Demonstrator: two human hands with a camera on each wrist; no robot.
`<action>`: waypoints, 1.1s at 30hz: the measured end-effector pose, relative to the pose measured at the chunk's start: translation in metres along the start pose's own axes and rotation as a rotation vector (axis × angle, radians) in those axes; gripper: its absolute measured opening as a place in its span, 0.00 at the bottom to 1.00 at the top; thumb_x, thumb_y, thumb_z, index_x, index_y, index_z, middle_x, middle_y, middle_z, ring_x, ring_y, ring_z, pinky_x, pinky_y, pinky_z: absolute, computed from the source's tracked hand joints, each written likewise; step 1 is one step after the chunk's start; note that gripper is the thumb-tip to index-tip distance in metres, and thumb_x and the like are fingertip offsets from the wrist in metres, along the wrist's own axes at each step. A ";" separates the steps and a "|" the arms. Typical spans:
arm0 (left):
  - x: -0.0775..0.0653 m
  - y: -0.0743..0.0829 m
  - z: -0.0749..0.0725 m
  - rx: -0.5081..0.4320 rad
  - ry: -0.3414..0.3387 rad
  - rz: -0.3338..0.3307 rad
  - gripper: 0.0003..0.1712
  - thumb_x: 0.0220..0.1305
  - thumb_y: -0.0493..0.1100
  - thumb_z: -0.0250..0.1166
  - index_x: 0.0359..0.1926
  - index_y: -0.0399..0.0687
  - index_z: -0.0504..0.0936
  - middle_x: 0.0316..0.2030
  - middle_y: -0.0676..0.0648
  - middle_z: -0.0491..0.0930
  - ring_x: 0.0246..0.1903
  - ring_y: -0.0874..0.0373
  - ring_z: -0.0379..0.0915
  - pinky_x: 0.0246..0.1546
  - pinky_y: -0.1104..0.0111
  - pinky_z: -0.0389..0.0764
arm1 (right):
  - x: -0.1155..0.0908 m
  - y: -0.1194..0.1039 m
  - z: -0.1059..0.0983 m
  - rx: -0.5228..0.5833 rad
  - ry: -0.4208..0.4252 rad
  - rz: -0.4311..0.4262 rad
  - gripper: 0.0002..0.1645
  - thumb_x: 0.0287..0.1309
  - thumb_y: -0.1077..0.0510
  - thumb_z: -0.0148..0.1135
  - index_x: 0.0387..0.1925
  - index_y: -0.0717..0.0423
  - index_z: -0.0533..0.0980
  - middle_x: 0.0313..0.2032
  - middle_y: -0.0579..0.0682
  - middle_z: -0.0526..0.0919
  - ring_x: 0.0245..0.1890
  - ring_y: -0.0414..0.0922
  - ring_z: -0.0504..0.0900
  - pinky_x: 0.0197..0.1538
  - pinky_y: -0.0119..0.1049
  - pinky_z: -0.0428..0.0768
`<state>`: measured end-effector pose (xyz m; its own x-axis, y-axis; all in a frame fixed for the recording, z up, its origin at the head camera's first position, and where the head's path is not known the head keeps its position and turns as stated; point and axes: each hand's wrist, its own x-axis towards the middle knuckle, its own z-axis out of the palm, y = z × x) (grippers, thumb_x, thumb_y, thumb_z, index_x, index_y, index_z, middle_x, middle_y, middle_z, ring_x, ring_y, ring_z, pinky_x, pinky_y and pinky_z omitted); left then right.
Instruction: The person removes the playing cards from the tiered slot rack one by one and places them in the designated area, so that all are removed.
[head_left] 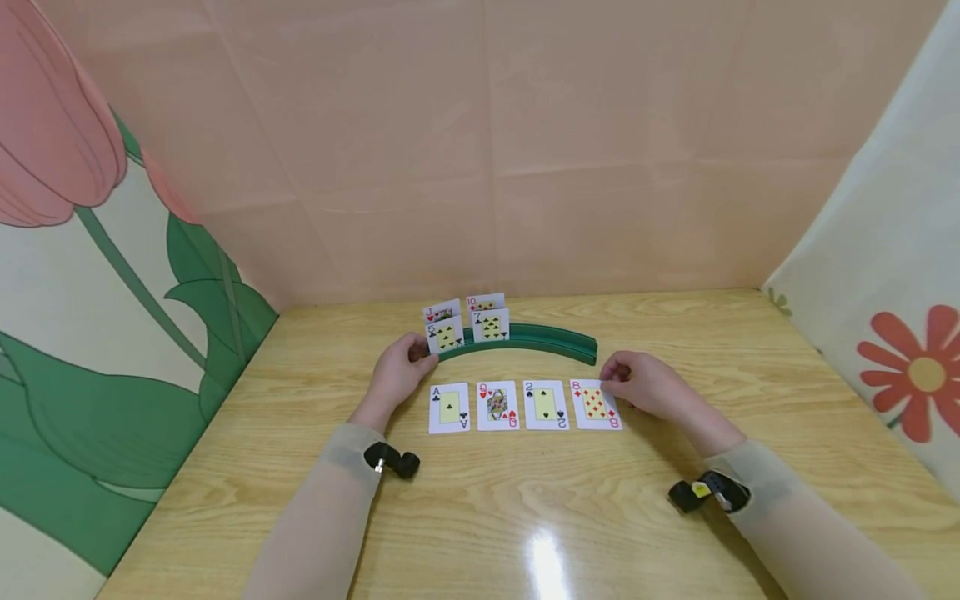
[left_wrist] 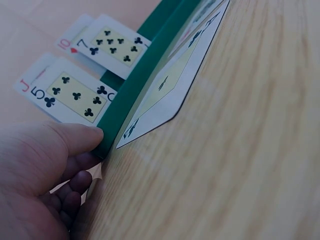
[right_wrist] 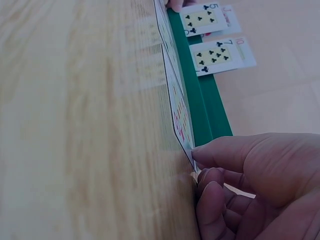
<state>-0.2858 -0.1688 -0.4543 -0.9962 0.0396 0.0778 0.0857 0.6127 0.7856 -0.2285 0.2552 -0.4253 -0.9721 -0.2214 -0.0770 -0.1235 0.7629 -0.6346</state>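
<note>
Wooden tabletop (head_left: 480,492): four cards (head_left: 498,406) lie before a green rack (head_left: 553,337).
Left hand (head_left: 399,371) grips the rack's end, best held steady; right hand (head_left: 647,383) pinches the eight of diamonds (head_left: 595,404) by a corner, best lifted gently.

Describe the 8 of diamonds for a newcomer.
On the light wood-grain table, find the curved green card holder. On its near side, four white rectangular cards lie face up in a row; the white, red-pipped eight of diamonds is rightmost. Only it, in that row, shows diamonds and touches the right hand.
</note>
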 end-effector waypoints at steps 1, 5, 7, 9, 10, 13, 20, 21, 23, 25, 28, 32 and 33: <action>0.000 0.000 0.000 0.001 0.000 0.001 0.18 0.79 0.46 0.72 0.63 0.46 0.82 0.57 0.44 0.83 0.56 0.47 0.78 0.64 0.51 0.79 | 0.000 0.000 0.000 0.000 0.000 -0.001 0.08 0.76 0.58 0.69 0.50 0.57 0.82 0.40 0.52 0.80 0.37 0.48 0.77 0.39 0.42 0.76; 0.000 0.000 0.000 -0.001 0.000 0.004 0.18 0.78 0.46 0.72 0.63 0.46 0.82 0.57 0.43 0.83 0.57 0.46 0.78 0.64 0.50 0.79 | 0.000 0.000 -0.001 0.011 -0.004 -0.003 0.08 0.77 0.58 0.69 0.50 0.57 0.82 0.40 0.53 0.80 0.37 0.48 0.77 0.39 0.42 0.77; 0.001 -0.001 0.000 0.001 0.001 0.008 0.19 0.78 0.46 0.72 0.63 0.46 0.82 0.57 0.43 0.83 0.57 0.47 0.78 0.64 0.50 0.79 | 0.000 -0.001 -0.002 0.022 -0.010 0.002 0.08 0.78 0.58 0.68 0.51 0.58 0.82 0.41 0.53 0.80 0.36 0.48 0.77 0.38 0.41 0.78; 0.001 -0.001 0.000 0.002 0.002 0.011 0.18 0.78 0.46 0.72 0.63 0.46 0.83 0.56 0.43 0.83 0.56 0.47 0.78 0.63 0.50 0.79 | 0.000 -0.001 -0.003 0.034 -0.010 0.015 0.09 0.78 0.57 0.67 0.53 0.57 0.81 0.41 0.54 0.80 0.35 0.48 0.78 0.36 0.40 0.79; 0.001 -0.001 0.000 0.003 0.003 0.012 0.18 0.78 0.46 0.72 0.63 0.46 0.83 0.56 0.43 0.83 0.56 0.47 0.78 0.63 0.50 0.79 | 0.000 -0.002 -0.004 0.036 -0.005 0.017 0.10 0.78 0.57 0.67 0.54 0.58 0.81 0.42 0.54 0.80 0.34 0.48 0.78 0.35 0.40 0.79; 0.001 -0.001 0.000 0.008 0.004 0.012 0.18 0.78 0.46 0.72 0.62 0.46 0.83 0.55 0.44 0.83 0.55 0.47 0.78 0.62 0.51 0.80 | 0.001 -0.007 -0.007 0.031 0.048 0.010 0.12 0.79 0.56 0.67 0.55 0.58 0.81 0.43 0.55 0.81 0.34 0.49 0.78 0.35 0.40 0.79; 0.001 -0.002 0.001 0.007 0.001 0.004 0.19 0.79 0.46 0.72 0.64 0.46 0.82 0.56 0.44 0.83 0.56 0.47 0.78 0.63 0.50 0.79 | 0.006 -0.027 -0.010 0.018 0.154 -0.029 0.16 0.79 0.50 0.67 0.57 0.54 0.80 0.45 0.53 0.81 0.41 0.52 0.78 0.38 0.42 0.78; 0.001 -0.002 0.000 0.007 0.001 0.005 0.19 0.79 0.46 0.72 0.63 0.47 0.82 0.56 0.44 0.83 0.56 0.47 0.78 0.63 0.50 0.79 | 0.007 -0.030 -0.010 0.023 0.159 -0.036 0.16 0.79 0.49 0.68 0.58 0.54 0.80 0.45 0.52 0.81 0.42 0.51 0.78 0.38 0.42 0.78; 0.001 -0.002 0.000 0.010 0.003 0.009 0.18 0.79 0.46 0.72 0.63 0.47 0.82 0.56 0.44 0.83 0.55 0.47 0.78 0.63 0.50 0.79 | 0.009 -0.037 -0.010 0.048 0.170 -0.055 0.17 0.80 0.49 0.68 0.59 0.54 0.80 0.45 0.52 0.81 0.41 0.52 0.79 0.37 0.42 0.80; 0.000 -0.002 -0.001 0.008 0.008 0.012 0.17 0.79 0.46 0.72 0.62 0.47 0.83 0.55 0.44 0.83 0.55 0.47 0.78 0.62 0.50 0.79 | 0.012 -0.044 -0.010 0.071 0.182 -0.078 0.18 0.80 0.49 0.68 0.60 0.55 0.80 0.45 0.52 0.81 0.38 0.52 0.80 0.36 0.41 0.81; 0.000 -0.001 -0.001 0.012 0.009 0.011 0.17 0.79 0.46 0.72 0.62 0.47 0.83 0.55 0.44 0.83 0.55 0.47 0.78 0.62 0.50 0.79 | 0.016 -0.053 -0.008 0.099 0.200 -0.107 0.19 0.80 0.49 0.68 0.62 0.55 0.80 0.45 0.53 0.81 0.34 0.51 0.81 0.33 0.40 0.82; 0.000 0.000 -0.001 0.013 0.000 0.004 0.18 0.79 0.46 0.72 0.62 0.47 0.82 0.56 0.44 0.83 0.56 0.47 0.78 0.63 0.50 0.79 | 0.023 -0.062 -0.006 0.131 0.221 -0.136 0.20 0.79 0.50 0.69 0.64 0.52 0.81 0.48 0.52 0.82 0.33 0.55 0.82 0.33 0.39 0.82; 0.000 0.000 0.000 0.014 -0.002 0.001 0.18 0.79 0.46 0.72 0.63 0.47 0.82 0.56 0.44 0.83 0.56 0.47 0.78 0.63 0.50 0.79 | 0.024 -0.064 -0.005 0.140 0.224 -0.142 0.20 0.79 0.49 0.69 0.64 0.52 0.81 0.48 0.52 0.82 0.33 0.57 0.82 0.32 0.39 0.82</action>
<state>-0.2856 -0.1693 -0.4544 -0.9961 0.0414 0.0774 0.0863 0.6233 0.7772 -0.2455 0.2045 -0.3829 -0.9688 -0.1683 0.1821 -0.2479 0.6389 -0.7282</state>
